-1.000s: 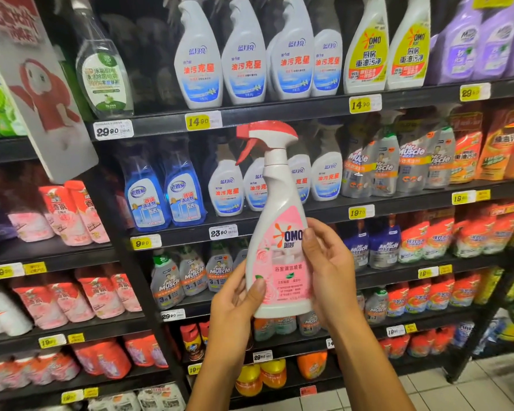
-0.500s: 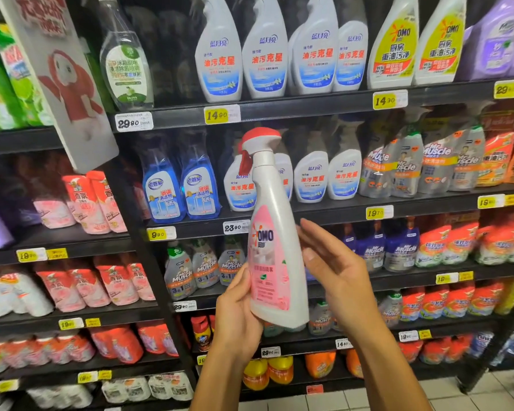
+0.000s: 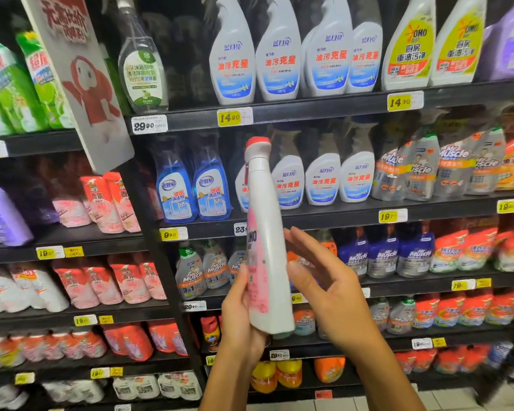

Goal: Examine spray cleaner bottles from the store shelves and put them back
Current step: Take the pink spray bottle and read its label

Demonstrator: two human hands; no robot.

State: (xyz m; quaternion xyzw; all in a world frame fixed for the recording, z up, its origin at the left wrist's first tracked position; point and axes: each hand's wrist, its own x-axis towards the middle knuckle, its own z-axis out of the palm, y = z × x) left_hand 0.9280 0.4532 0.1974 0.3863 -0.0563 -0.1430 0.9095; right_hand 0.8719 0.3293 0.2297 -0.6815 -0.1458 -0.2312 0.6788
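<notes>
Left fingers [image 3: 241, 292] gripping spray bottle [image 3: 267, 262] base (edge-on), right fingers [image 3: 306, 247] spread just beside it

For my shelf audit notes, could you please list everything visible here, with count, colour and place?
OMO spray bottle: one, white with pink label and red trigger head, held in front of the shelves, centre.
Blue-label spray bottles: four, white, top shelf.
Yellow-label OMO bottles: two, white, top shelf right.
Clear bottle: one, green-and-white label, top shelf left.
Blue glass-cleaner bottles: two, second shelf.
Mr Muscle bottles: several, grey and orange, second shelf right.
Price tags: many, yellow or white, on shelf edges.
Hanging sign: one, grey with red figure, upper left.
Left hand: grips the bottle's base.
Right hand: open, beside the bottle.
</notes>
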